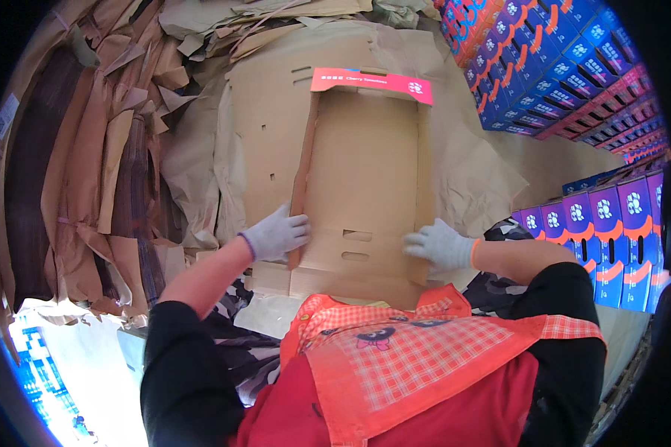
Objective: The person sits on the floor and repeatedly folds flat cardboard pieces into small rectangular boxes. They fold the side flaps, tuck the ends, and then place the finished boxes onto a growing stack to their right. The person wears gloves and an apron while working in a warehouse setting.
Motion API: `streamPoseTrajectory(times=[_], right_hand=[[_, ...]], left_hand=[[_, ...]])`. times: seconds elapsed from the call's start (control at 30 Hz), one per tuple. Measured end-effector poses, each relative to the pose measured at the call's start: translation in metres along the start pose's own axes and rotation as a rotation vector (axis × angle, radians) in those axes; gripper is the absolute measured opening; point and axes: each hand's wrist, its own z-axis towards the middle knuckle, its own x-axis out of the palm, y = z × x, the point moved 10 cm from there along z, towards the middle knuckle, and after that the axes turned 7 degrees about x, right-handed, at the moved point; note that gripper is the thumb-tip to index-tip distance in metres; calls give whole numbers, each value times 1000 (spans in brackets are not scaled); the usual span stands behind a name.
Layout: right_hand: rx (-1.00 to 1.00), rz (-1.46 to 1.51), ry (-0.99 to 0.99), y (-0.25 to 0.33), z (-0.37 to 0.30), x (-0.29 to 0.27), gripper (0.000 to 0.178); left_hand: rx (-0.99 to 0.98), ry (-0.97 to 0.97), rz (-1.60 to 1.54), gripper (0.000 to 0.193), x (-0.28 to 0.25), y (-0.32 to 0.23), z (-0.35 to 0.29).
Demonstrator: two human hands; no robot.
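A partly folded cardboard box (365,164) lies in front of me, plain brown inside. Its far end wall stands folded up, topped by a pink printed band (384,83). Both long side walls are raised, while the near end panel with two slots lies flat toward my apron. My left hand (279,233), in a white knit glove, grips the near part of the left wall. At the near right corner, my right hand (441,246), gloved likewise, has its fingers closed over the right side; its fingertips are partly blurred.
Beneath the box lies a flat cardboard blank (265,134) on crumpled brown paper (473,160). Bundled flattened cardboard (74,164) stands at left. Stacked blue and red printed boxes (552,67) rise at far right, with purple-blue cartons (611,238) nearer on the right.
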Motion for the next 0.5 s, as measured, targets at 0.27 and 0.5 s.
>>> streamPoseTrajectory(times=[0.27,0.5], right_hand=[[616,362,-791,-120,-2,-103,41],[137,661,320,24,-33,-54,59]], left_hand=[[-949,-759,-219,44,-109,86,-25],[-232,-131,-936,77,-69,-94,-6]])
